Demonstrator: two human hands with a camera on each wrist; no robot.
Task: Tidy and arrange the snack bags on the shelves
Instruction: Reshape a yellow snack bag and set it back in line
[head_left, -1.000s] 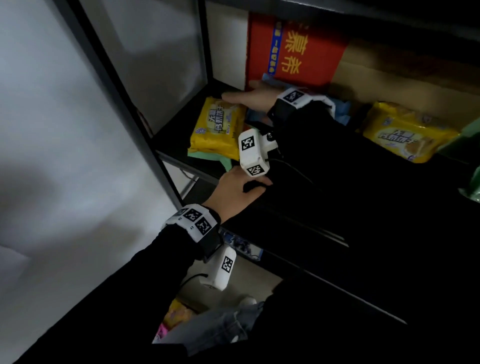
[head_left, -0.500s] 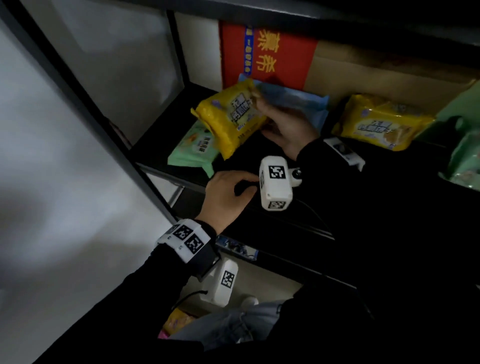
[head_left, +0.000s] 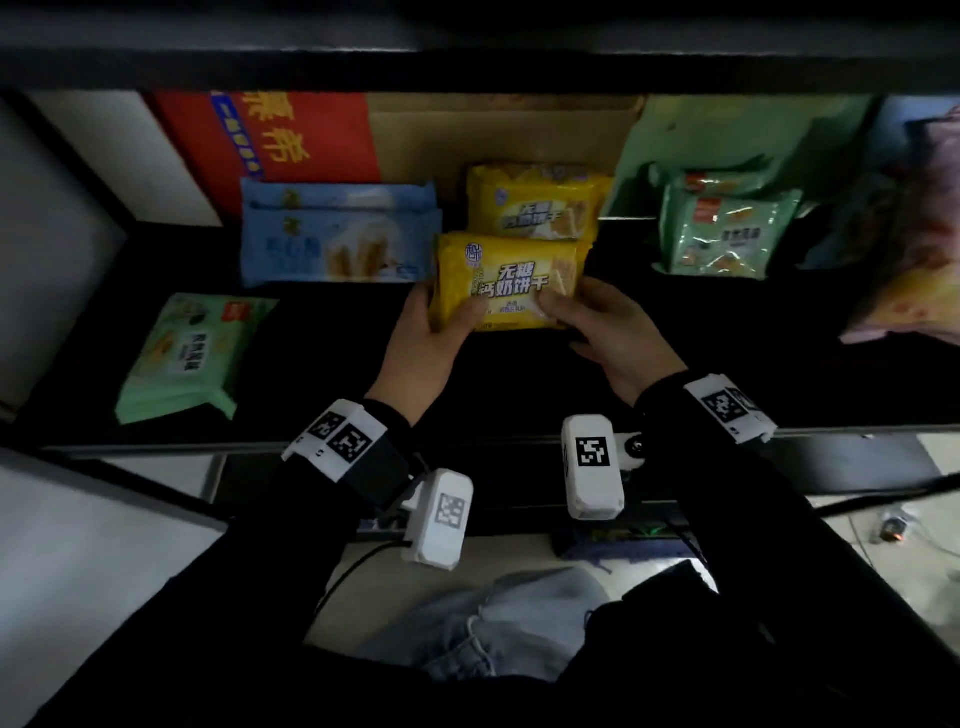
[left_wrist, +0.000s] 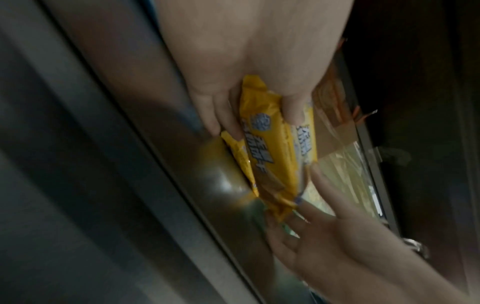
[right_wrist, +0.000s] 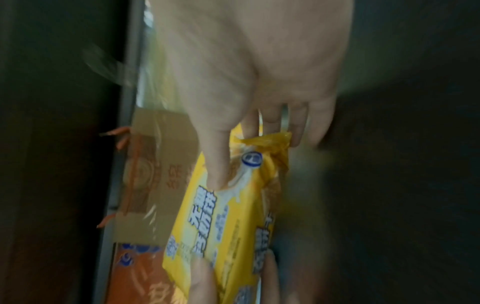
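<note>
A yellow biscuit bag (head_left: 511, 283) is held between both hands just above the dark shelf (head_left: 332, 364). My left hand (head_left: 441, 332) grips its left end, thumb on top. My right hand (head_left: 587, 317) pinches its right end. In the left wrist view the yellow bag (left_wrist: 270, 156) runs from my left fingers to the right hand (left_wrist: 337, 244). The right wrist view shows my thumb pressed on the bag (right_wrist: 233, 216). A second yellow bag (head_left: 535, 205) lies directly behind. A blue bag (head_left: 337, 234) lies to the left, a green bag (head_left: 187, 356) at the front left.
A red carton (head_left: 270, 135) and a brown cardboard box (head_left: 498, 130) stand against the shelf's back. More green bags (head_left: 722, 228) and a pale pink-yellow bag (head_left: 914, 280) fill the right side. The upper shelf edge (head_left: 467, 67) hangs low overhead.
The yellow bag was lifted off the left stack by the right hand and carried right. My left hand left the shelf edge and took its left end. The view swung to face the shelf.
</note>
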